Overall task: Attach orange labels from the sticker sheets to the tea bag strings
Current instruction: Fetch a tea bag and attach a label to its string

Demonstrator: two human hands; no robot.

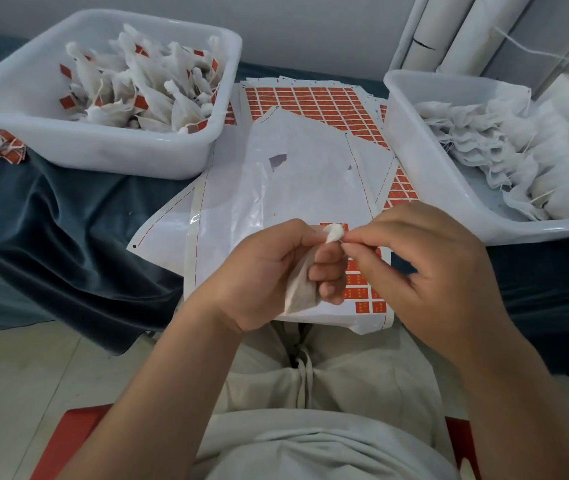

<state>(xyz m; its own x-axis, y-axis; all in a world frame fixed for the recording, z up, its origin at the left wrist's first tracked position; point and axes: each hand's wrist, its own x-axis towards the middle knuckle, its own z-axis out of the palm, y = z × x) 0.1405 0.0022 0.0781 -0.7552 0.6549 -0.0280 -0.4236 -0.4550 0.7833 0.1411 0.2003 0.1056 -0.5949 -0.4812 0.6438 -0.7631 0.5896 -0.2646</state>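
1. Your left hand (269, 271) has its fingers curled round a small white filter-paper tea bag (298, 292). The body hangs below the palm and the gathered top pokes up between thumb and forefinger, which leaves that top free for the other hand.
2. Your right hand (425, 271) pinches thumb and forefinger together right at that gathered top, probably on the string. The string itself is too thin to make out.
3. Both hands are above the near edge of the dark blue cloth-covered surface (51, 209), over a partly used white sticker sheet with orange rectangular labels (359, 292). This likely keeps the next label just under your fingers.
4. A white plastic tub of labelled tea bags (103, 147) sits at the far left corner. A clear plastic tub of plain white tea bags (414, 161) sits along the right edge. It looks like supply on the right and finished work on the left.
5. Peeled white backing sheets (293, 168) fill the lane between the tubs, so that is your open room. The right tub's near corner is close to your right knuckles. The near sheet overhangs the near edge and could slip towards your lap.
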